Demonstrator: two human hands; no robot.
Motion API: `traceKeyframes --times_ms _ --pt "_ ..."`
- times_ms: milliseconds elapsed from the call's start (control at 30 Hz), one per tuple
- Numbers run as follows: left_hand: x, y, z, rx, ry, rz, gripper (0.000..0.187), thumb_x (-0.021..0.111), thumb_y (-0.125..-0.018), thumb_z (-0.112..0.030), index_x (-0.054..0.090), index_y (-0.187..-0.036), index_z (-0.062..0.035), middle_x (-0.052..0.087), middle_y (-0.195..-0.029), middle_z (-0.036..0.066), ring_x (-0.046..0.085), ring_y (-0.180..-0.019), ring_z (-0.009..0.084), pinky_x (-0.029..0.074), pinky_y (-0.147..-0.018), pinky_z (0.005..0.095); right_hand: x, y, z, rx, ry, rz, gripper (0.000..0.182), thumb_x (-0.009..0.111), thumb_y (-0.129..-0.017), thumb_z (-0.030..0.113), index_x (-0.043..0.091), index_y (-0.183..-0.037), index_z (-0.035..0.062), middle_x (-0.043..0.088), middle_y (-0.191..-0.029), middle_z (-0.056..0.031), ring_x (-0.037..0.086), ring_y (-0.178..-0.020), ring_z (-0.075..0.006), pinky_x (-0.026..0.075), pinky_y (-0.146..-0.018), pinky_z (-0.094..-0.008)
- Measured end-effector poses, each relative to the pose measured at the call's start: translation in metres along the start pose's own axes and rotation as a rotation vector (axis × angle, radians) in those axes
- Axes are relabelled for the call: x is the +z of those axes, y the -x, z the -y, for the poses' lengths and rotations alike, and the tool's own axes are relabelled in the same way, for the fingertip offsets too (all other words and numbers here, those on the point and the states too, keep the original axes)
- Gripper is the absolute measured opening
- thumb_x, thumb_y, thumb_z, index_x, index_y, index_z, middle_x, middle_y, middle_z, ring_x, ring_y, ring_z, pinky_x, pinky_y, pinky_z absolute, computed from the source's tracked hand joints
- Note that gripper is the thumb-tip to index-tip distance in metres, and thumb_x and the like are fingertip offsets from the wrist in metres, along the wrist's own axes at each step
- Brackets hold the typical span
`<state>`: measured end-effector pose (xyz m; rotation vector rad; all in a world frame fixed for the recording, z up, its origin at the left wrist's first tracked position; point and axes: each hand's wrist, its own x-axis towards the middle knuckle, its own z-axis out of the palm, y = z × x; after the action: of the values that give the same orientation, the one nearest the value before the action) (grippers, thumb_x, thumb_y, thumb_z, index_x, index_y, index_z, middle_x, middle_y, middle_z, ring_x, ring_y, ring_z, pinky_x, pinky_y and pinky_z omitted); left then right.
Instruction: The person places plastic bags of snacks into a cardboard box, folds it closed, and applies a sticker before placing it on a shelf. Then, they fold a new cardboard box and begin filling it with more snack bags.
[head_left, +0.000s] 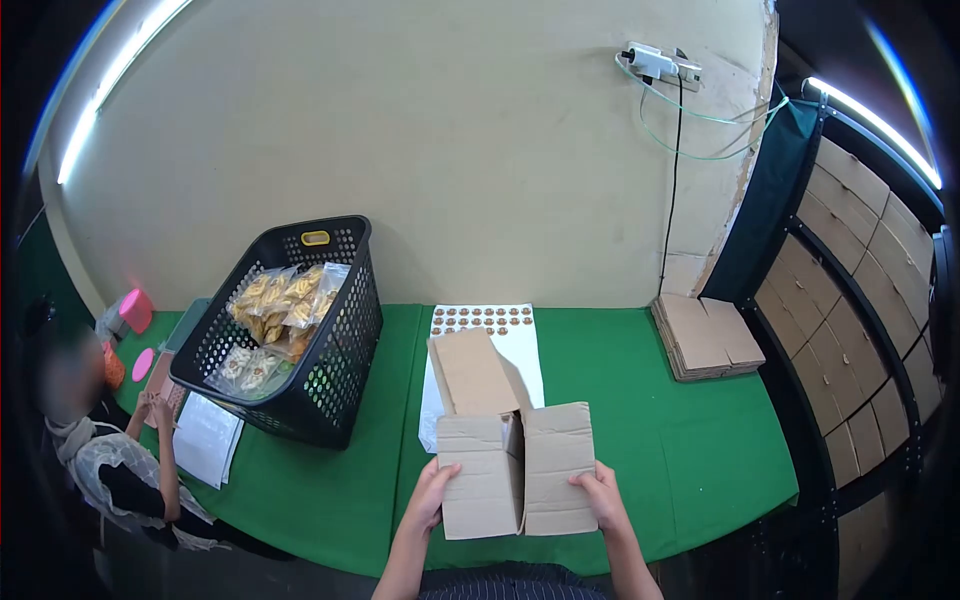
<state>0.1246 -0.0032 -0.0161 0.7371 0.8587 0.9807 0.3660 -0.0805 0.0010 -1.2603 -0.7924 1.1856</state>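
Note:
A brown cardboard box [482,475] is between my hands at the front of the green-covered table, its flaps spread and a narrow dark gap showing down the middle. My left hand [433,492] grips the left flap, thumb on top and fingers underneath. On the other side, my right hand [600,494] pinches the right flap [560,468] in the same way. Another flap [478,370] stands out toward the wall. Behind the box, partly covered by it, lies a white sheet [520,352] with rows of small round brown stickers [488,311].
A black perforated basket [345,340] holding bagged snacks [290,300] stands on the left. Flat cardboard boxes [705,335] are stacked at the back right. Papers [205,440] lie near another person [110,470] at far left. Cables hang from a wall socket [660,65]; shelves hold boxes [830,290].

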Motion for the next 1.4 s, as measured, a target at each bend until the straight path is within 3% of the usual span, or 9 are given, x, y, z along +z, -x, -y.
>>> traceKeyframes --times_ms 133,267,333,567,733,833,967,1067,1400 --pt "-0.011 0.0 -0.01 0.08 0.099 -0.092 0.031 0.048 -0.083 -0.01 0.046 -0.112 0.0027 0.057 -0.104 0.014 0.057 -0.091 0.0194 0.047 -0.081 0.0309 0.005 0.003 0.0 -0.063 -0.059 -0.095 0.029 0.051 -0.073 0.003 0.053 -0.1 -0.0061 0.06 -0.094 -0.0095 0.056 -0.082 -0.0142 0.043 -0.076 -0.0265" --pt "-0.009 0.002 -0.013 0.139 -0.071 -0.156 0.032 0.048 -0.083 -0.011 0.047 -0.111 0.003 0.057 -0.102 0.014 0.058 -0.09 0.0194 0.047 -0.078 0.0303 0.02 0.006 -0.025 -0.107 -0.074 -0.148 0.028 0.05 -0.073 0.003 0.053 -0.1 -0.0057 0.06 -0.093 -0.0095 0.056 -0.083 -0.0146 0.043 -0.077 -0.0264" --pt "-0.018 -0.002 -0.015 0.165 -0.011 -0.139 0.031 0.048 -0.082 -0.012 0.048 -0.11 0.003 0.058 -0.101 0.014 0.058 -0.088 0.019 0.047 -0.077 0.03 0.021 0.006 -0.031 -0.103 -0.117 -0.172 0.028 0.05 -0.073 0.002 0.053 -0.1 -0.0055 0.06 -0.093 -0.0096 0.056 -0.084 -0.0148 0.043 -0.077 -0.0264" --pt "-0.035 -0.009 -0.007 0.16 0.133 -0.229 0.03 0.051 -0.078 -0.015 0.052 -0.102 0.0038 0.059 -0.09 0.013 0.06 -0.08 0.0205 0.05 -0.072 0.0317 0.014 0.005 -0.014 -0.04 -0.118 -0.169 0.029 0.051 -0.072 0.002 0.053 -0.1 -0.0059 0.06 -0.093 -0.0101 0.056 -0.083 -0.0152 0.044 -0.076 -0.0264" --pt "-0.03 -0.001 -0.002 0.191 0.16 -0.239 0.032 0.051 -0.078 -0.015 0.05 -0.104 0.0036 0.058 -0.092 0.013 0.06 -0.082 0.0209 0.05 -0.072 0.0317 0.008 0.007 -0.008 -0.042 -0.132 -0.158 0.029 0.052 -0.073 0.002 0.053 -0.1 -0.007 0.06 -0.094 -0.0109 0.057 -0.084 -0.0154 0.044 -0.076 -0.0273" --pt "-0.007 0.001 -0.003 0.155 0.075 -0.195 0.034 0.051 -0.08 -0.015 0.049 -0.109 0.0033 0.058 -0.097 0.013 0.059 -0.085 0.0193 0.048 -0.074 0.0302 0.016 0.007 -0.003 -0.11 -0.028 -0.111 0.031 0.054 -0.074 0.004 0.052 -0.103 -0.0075 0.06 -0.095 -0.0112 0.057 -0.086 -0.0163 0.044 -0.078 -0.0286" --pt "0.007 -0.01 0.008 0.113 -0.082 0.009 0.034 0.049 -0.083 -0.01 0.046 -0.115 0.002 0.058 -0.103 0.01 0.056 -0.09 0.016 0.045 -0.08 0.0288 0.015 -0.011 -0.008 -0.175 0.464 0.076 0.037 0.056 -0.078 0.008 0.048 -0.11 -0.0081 0.058 -0.103 -0.0136 0.056 -0.093 -0.0176 0.043 -0.082 -0.0292" --pt "0.016 -0.015 0.012 0.169 -0.105 0.018 0.03 0.047 -0.084 -0.007 0.048 -0.113 0.0021 0.058 -0.102 0.009 0.056 -0.089 0.0145 0.044 -0.08 0.0273 0.031 -0.016 0.006 -0.419 0.665 0.078 0.032 0.058 -0.075 0.01 0.053 -0.101 -0.0078 0.062 -0.094 -0.0174 0.061 -0.088 -0.0246 0.045 -0.079 -0.0325" --pt "-0.012 -0.015 -0.004 0.33 0.094 -0.206 0.031 0.049 -0.08 -0.007 0.05 -0.109 0.0029 0.06 -0.097 0.011 0.059 -0.085 0.017 0.048 -0.077 0.0288 0.013 -0.019 -0.008 -0.144 0.214 -0.023 0.027 0.059 -0.076 0.006 0.055 -0.1 -0.0074 0.063 -0.09 -0.0129 0.06 -0.083 -0.0182 0.047 -0.075 -0.0306"
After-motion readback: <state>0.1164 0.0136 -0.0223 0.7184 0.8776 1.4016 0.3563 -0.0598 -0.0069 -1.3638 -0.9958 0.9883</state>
